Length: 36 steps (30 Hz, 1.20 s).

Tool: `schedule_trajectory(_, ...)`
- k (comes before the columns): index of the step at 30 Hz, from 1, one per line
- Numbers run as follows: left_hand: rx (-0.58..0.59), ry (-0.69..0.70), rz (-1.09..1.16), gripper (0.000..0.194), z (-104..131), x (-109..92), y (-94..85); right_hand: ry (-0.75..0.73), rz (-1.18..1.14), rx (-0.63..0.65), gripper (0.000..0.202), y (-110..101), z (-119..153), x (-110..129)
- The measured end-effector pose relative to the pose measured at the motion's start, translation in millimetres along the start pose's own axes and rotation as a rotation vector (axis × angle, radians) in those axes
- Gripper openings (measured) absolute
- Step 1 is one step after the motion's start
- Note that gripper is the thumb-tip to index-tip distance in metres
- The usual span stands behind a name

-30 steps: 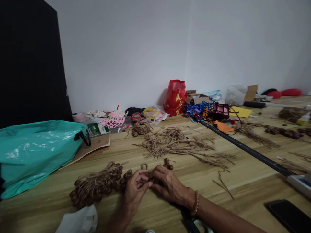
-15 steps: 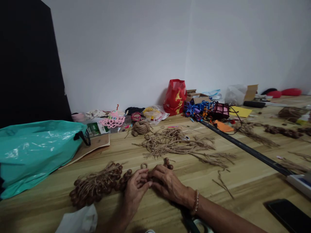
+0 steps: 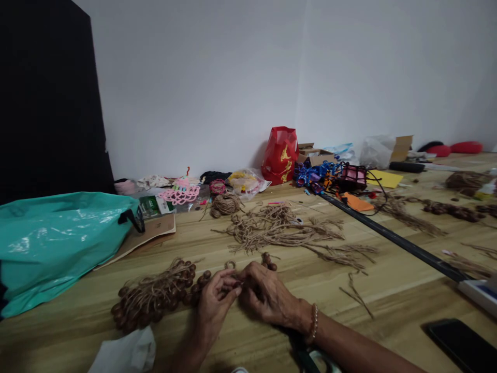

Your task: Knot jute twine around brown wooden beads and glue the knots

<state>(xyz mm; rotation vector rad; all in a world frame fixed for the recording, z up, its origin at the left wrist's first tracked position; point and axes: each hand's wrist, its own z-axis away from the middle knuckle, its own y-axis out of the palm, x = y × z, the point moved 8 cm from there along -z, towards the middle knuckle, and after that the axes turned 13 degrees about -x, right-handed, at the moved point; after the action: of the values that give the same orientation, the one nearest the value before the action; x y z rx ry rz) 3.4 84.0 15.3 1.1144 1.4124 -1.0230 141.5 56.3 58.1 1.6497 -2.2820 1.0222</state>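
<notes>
- Head view: left hand (image 3: 214,305) and right hand (image 3: 272,298) hold their fingertips close together over the desk (image 3: 388,311); I cannot tell whether either grip is clamped.
- Bead bundle (image 3: 157,296) lies just left of the left hand, its long axis slanting toward both hands.

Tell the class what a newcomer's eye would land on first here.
Probably the bright red bag, upright near the wall, and the shiny teal bag at far left. In front, the left hand and right hand are close together, right of a beaded twine clump.
</notes>
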Motion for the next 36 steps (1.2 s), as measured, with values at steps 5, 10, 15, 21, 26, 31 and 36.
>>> schedule_trajectory(5, -0.022, -0.003, 0.008, 0.035, 0.2, -3.1, -0.4, 0.047, 0.01, -0.08, 0.014, -9.1, -1.5, -9.1)
schedule_trajectory(10, -0.037, 0.014, 0.007, 0.032, -0.4, -3.2, -1.7, 0.062, 0.089, -0.061, 0.025, -7.1, 1.4, -14.8)
schedule_trajectory(15, -0.033, 0.023, -0.013, 0.032, 0.5, -3.7, -1.8, 0.068, 0.091, -0.001, 0.008, -3.2, 0.9, -8.0)
schedule_trajectory(21, 0.055, 0.025, -0.019, 0.038, 5.1, -4.6, 6.2, 0.023, 0.098, 0.144, 0.02, 5.9, 0.6, 1.1)
schedule_trajectory(26, 0.077, 0.02, -0.04, 0.038, 7.3, -3.1, 8.4, 0.024, 0.102, 0.197, 0.018, 11.8, 4.8, -2.9)
schedule_trajectory(31, 0.05, -0.005, 0.001, 0.037, 5.9, -1.9, 6.9, 0.001, 0.131, 0.187, 0.016, 10.7, 3.8, -1.1)
schedule_trajectory(36, 0.037, -0.02, 0.003, 0.038, 5.3, -2.1, 5.8, -0.02, 0.144, 0.199, 0.013, 11.8, 3.2, 0.6)
